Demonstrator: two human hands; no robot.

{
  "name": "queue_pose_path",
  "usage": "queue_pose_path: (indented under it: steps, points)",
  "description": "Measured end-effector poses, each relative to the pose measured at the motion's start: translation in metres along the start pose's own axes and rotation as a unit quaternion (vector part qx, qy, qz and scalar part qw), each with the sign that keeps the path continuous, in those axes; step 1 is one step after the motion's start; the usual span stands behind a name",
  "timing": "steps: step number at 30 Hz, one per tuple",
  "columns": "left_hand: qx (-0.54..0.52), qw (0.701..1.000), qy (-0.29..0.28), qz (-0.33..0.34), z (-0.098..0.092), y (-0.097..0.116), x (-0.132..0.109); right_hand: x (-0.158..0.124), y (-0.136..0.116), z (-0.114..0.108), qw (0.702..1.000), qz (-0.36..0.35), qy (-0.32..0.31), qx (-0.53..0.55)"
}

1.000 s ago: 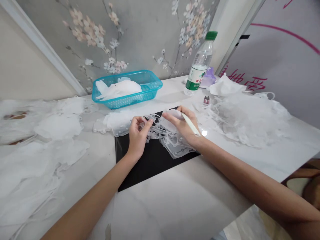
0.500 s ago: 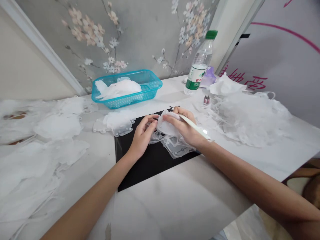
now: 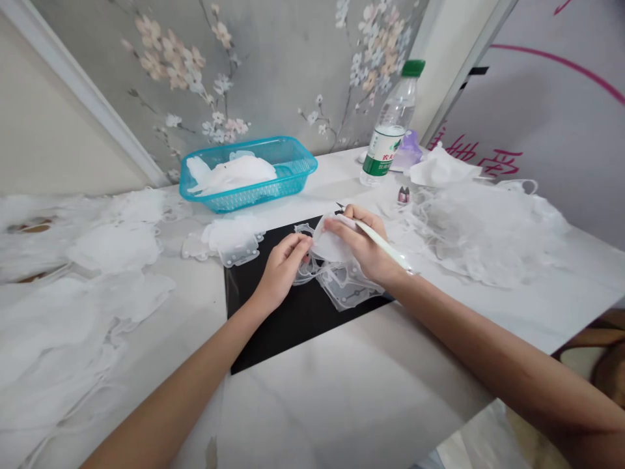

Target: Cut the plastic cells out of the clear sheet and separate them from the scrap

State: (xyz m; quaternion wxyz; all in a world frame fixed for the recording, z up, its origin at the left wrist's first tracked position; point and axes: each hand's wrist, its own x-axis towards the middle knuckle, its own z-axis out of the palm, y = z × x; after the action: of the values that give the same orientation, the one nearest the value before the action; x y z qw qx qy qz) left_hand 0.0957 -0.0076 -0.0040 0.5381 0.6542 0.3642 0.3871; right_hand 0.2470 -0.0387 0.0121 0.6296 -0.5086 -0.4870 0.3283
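My left hand [image 3: 283, 267] is closed in a pinch on the edge of a thin white translucent sheet piece [image 3: 328, 246] over a black mat [image 3: 293, 319]. My right hand [image 3: 359, 242] grips a slim cream-handled tool [image 3: 381, 244] like a pen and also holds the same white piece from the right. The tool's dark tip pokes out past the fingers at the far side. More cut white sheet with round dots [image 3: 349, 290] lies under both hands on the mat.
A turquoise basket [image 3: 293, 170] with white pieces stands at the back. A green-capped water bottle [image 3: 390, 130] and a small dark item [image 3: 403, 195] sit back right. Heaps of white scraps [image 3: 483, 228] lie right; more white sheets [image 3: 97, 260] cover the left.
My left hand moved right toward my right hand and pinched the white piece. The loose lacy scrap it held a second ago now lies on the mat.
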Motion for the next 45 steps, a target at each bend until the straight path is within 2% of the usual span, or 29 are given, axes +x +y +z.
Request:
queue_pose_path:
  steps: [13, 22, 26, 32, 34, 36, 39, 41, 42, 43, 45]
  points:
    - [0.032, 0.999, 0.021, 0.031, 0.0, 0.004, -0.001, -0.001, 0.008, -0.002, 0.996, -0.036, 0.057, -0.064]
    - [0.077, 0.988, 0.109, 0.076, 0.0, 0.002, -0.005, -0.005, -0.002, 0.003, 0.991, -0.049, 0.081, -0.089]
    - [0.077, 0.987, 0.123, 0.076, 0.001, 0.002, -0.005, -0.006, -0.005, 0.004, 0.986, -0.057, 0.089, -0.126]
    - [0.108, 0.98, 0.145, 0.089, 0.0, -0.003, -0.004, -0.006, -0.002, 0.004, 0.983, -0.055, 0.122, -0.127]
    - [0.124, 0.969, 0.191, 0.099, -0.003, -0.004, -0.004, -0.005, -0.002, 0.003, 0.977, -0.059, 0.151, -0.137]
    - [0.168, 0.946, 0.252, 0.118, -0.004, -0.003, -0.004, -0.004, -0.002, 0.002, 0.973, -0.057, 0.173, -0.139]
    - [0.285, 0.888, 0.324, 0.157, -0.003, 0.002, -0.008, -0.003, -0.003, 0.001, 0.971, -0.053, 0.179, -0.147]
    - [0.331, 0.858, 0.348, 0.186, -0.001, 0.006, -0.01, -0.003, -0.004, 0.001, 0.969, -0.063, 0.175, -0.164]
    - [0.332, 0.855, 0.344, 0.201, 0.0, 0.008, -0.011, -0.003, -0.004, 0.002, 0.967, -0.071, 0.173, -0.171]
    - [0.32, 0.864, 0.324, 0.213, 0.001, 0.009, -0.012, -0.004, -0.004, 0.002, 0.966, -0.079, 0.171, -0.176]
    - [0.262, 0.912, 0.228, 0.216, 0.002, 0.009, -0.012, -0.006, -0.005, 0.003, 0.964, -0.096, 0.163, -0.185]
